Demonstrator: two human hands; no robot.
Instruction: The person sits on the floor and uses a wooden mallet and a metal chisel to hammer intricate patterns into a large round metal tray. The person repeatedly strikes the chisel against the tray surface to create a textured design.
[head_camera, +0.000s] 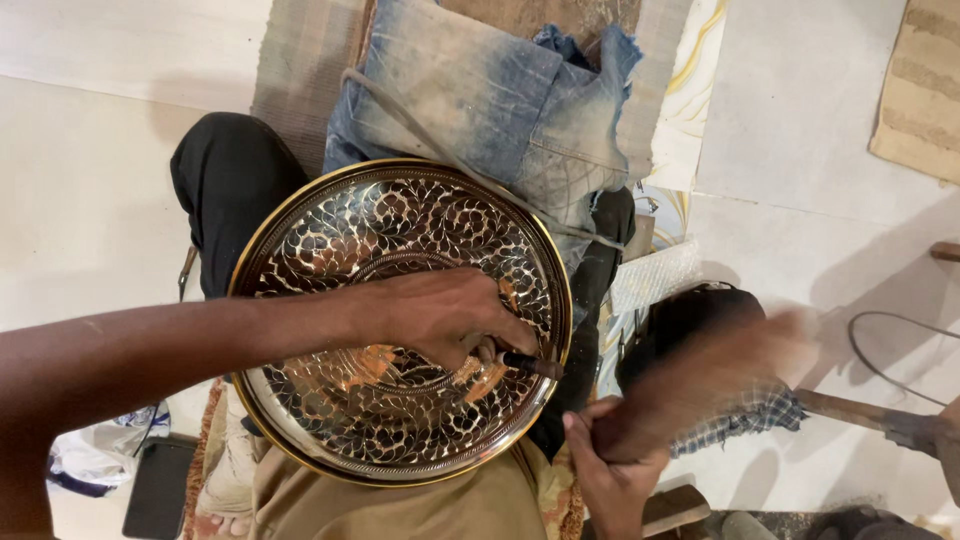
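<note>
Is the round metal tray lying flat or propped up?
Propped, tilted: the tray leans on the lap, steadied by the left hand holding a punch.

A faded denim cloth (500, 95) is lying at the far side. A checked cloth (745, 420) is lying right, a wire loop (900, 350) beyond it.

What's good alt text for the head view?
Seen from above, a left hand presses a dark chisel onto a round engraved brass tray resting on the person's lap. The right hand grips a motion-blurred mallet beside it.
</note>
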